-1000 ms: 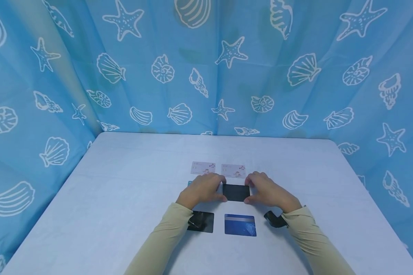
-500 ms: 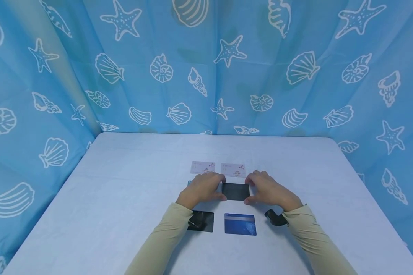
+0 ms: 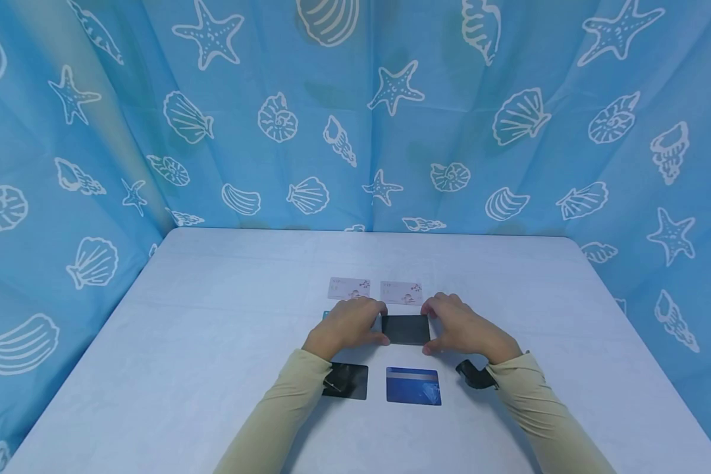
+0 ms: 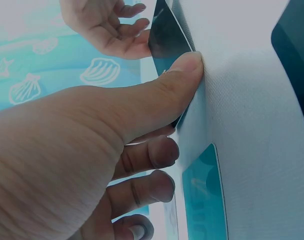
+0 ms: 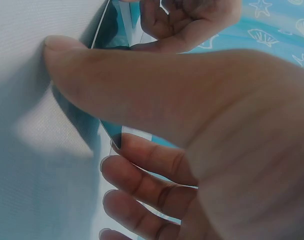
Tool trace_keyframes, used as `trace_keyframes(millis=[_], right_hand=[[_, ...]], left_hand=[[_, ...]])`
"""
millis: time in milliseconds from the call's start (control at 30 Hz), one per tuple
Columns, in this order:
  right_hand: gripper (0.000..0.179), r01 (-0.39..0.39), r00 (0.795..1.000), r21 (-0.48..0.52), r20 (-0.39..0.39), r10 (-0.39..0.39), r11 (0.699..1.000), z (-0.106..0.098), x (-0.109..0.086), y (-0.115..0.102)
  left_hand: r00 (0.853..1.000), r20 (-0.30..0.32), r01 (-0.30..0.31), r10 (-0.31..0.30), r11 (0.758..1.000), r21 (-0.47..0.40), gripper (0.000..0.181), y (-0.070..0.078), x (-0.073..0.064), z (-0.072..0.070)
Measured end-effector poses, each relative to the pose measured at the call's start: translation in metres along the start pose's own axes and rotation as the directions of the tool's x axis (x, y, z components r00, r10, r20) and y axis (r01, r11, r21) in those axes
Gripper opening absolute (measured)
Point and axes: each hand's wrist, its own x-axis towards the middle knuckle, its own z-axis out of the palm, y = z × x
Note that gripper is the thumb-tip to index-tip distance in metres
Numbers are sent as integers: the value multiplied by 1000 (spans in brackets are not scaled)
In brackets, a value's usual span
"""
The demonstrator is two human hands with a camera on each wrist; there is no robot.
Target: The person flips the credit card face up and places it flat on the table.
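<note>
In the head view a dark card lies between my two hands at mid-table. My left hand holds its left end, thumb at the near corner and forefinger at the far one. At the opposite end my right hand grips the card between thumb and forefinger. The left wrist view shows the dark card tilted just off the white surface, my left thumb on its edge. A teal card lies below the left fingers; the left hand mostly covers it in the head view.
Two pale printed cards lie side by side beyond the hands. Nearer are a black card, partly behind the left wrist's camera, and a blue striped card. A blue shell-patterned curtain encloses the white table.
Both hands and the dark card stay almost in place. The right thumb shifts very slightly at the card's near corner.
</note>
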Motion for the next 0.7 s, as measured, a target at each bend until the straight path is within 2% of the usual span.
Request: trace_keyframes(millis=[533, 700], right_hand=[[65, 6, 1000, -4, -9, -6, 1000, -6, -6, -4], [64, 26, 999, -6, -19, -26, 1000, -10, -8, -5]], left_hand=[[1000, 31, 5, -4, 1000, -18, 55, -2, 0, 0], [1000, 7, -15, 15, 1000, -12, 59, -2, -1, -2]])
